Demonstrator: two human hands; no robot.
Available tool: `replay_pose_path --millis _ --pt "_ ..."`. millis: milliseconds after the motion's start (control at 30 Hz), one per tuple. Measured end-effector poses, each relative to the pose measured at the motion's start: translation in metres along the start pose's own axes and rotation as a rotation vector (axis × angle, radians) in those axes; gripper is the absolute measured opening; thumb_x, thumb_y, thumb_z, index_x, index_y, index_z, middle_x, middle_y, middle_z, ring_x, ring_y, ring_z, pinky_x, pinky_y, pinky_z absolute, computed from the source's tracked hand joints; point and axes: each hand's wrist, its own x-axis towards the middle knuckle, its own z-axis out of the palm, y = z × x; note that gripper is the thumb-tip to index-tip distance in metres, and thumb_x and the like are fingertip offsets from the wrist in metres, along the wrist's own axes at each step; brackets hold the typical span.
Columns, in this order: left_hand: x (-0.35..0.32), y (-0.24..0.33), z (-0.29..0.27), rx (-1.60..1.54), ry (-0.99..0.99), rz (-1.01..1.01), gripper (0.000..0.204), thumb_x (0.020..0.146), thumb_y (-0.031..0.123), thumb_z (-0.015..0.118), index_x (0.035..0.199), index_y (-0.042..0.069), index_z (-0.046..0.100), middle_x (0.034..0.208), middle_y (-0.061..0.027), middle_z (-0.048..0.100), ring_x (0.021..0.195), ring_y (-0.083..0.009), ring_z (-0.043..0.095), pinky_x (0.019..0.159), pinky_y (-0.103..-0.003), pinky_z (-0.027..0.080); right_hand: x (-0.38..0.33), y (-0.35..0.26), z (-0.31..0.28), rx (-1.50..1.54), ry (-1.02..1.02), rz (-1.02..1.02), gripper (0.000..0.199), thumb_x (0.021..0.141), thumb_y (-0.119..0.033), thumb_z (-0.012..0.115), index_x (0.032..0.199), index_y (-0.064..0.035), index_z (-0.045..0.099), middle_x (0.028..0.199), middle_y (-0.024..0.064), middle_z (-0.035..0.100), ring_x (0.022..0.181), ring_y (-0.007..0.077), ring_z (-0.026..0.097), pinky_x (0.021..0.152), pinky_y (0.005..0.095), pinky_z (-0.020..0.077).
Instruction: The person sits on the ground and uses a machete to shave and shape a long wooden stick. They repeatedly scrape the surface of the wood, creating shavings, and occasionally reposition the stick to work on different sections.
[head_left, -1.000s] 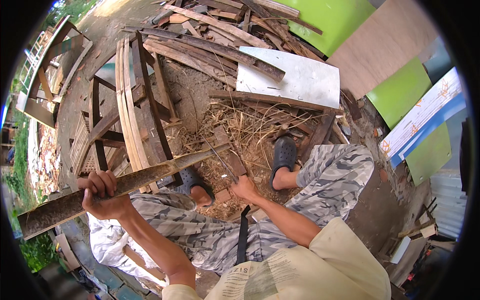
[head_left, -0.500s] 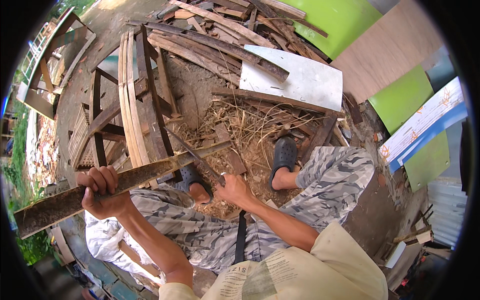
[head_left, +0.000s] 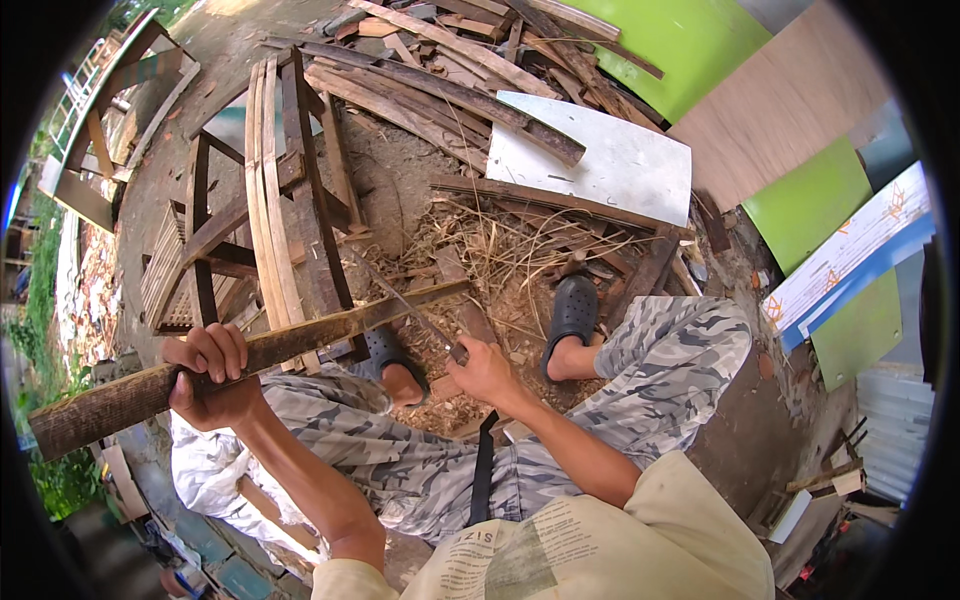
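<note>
**Long brown rough-faced wooden strip (head_left: pixel 312 337) in the left hand (head_left: pixel 211 376), thin dark-bladed knife (head_left: pixel 400 300) in the right hand (head_left: pixel 484 373)**

The wooden strip slants over the person's left thigh, broad end at the left, narrowing toward the ground between the feet. A crumpled white sack-like sheet (head_left: pixel 205 470) bulges beside that thigh, a brown wooden piece showing among its folds; whether it holds anything more is hidden.

The left hand is wrapped firmly around the strip nearer its broad end, fingers over the top, so that the broad end juts out past the fist and the longer part runs off to the right. The right hand is closed on the knife's handle, just beside the strip's narrower part. The blade points up and to the left, crossing in front of the strip; whether its edge touches the wood cannot be told.

Below are grey camouflage trousers (head_left: pixel 650 375) and a dark grey perforated clog (head_left: pixel 572 312) on the right foot. Tangled straw-coloured shavings (head_left: pixel 490 228) litter the ground beyond the strip. To the left, pale narrow slats (head_left: pixel 263 190) lean against a dark brown wooden frame (head_left: pixel 318 210). Farther out, a white flat panel (head_left: pixel 620 160) lies near heaped weathered boards (head_left: pixel 440 90), with a bright green sheet (head_left: pixel 690 45) behind.
</note>
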Motion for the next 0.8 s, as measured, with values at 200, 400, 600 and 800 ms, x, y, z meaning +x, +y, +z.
replay_pose_path --millis 200,400,600,800 --pt "-0.007 0.003 -0.002 0.013 0.018 -0.003 0.025 0.087 0.031 0.054 0.078 0.012 0.041 0.061 0.0002 0.034 0.049 -0.0113 0.031 0.05 -0.028 0.027 -0.028 -0.062 -0.016 0.045 -0.113 -0.033 0.025 0.085 -0.025 0.066 0.091 -0.0002 0.063 0.071 0.026 0.064 0.072 0.0453 0.065 0.066 0.0497 0.0508" --pt "-0.004 0.003 0.008 -0.001 -0.138 0.001 0.022 0.087 0.029 0.052 0.079 0.01 0.043 0.057 0.0012 0.032 0.048 -0.0119 0.03 0.048 -0.03 0.026 -0.019 -0.044 -0.011 0.037 -0.093 -0.104 0.025 0.084 -0.024 0.066 0.091 -0.0003 0.064 0.069 0.0259 0.063 0.069 0.0437 0.065 0.062 0.0487 0.0504" --pt "-0.003 0.001 0.017 -0.005 -0.19 0.014 0.023 0.086 0.029 0.054 0.076 0.01 0.044 0.054 0.0024 0.032 0.043 -0.0108 0.028 0.043 -0.029 0.024 -0.022 -0.058 -0.019 -0.052 -0.091 -0.086 0.029 0.083 -0.027 0.066 0.091 0.0006 0.065 0.069 0.0258 0.064 0.071 0.045 0.066 0.067 0.0502 0.0528" --pt "0.002 0.001 0.023 -0.023 -0.248 0.014 0.024 0.085 0.028 0.056 0.073 0.01 0.045 0.051 0.0026 0.033 0.04 -0.0102 0.028 0.041 -0.028 0.024 -0.021 -0.069 -0.041 -0.097 -0.144 -0.069 0.029 0.083 -0.029 0.066 0.088 -0.0002 0.066 0.07 0.0257 0.065 0.074 0.0461 0.066 0.07 0.0515 0.0531"
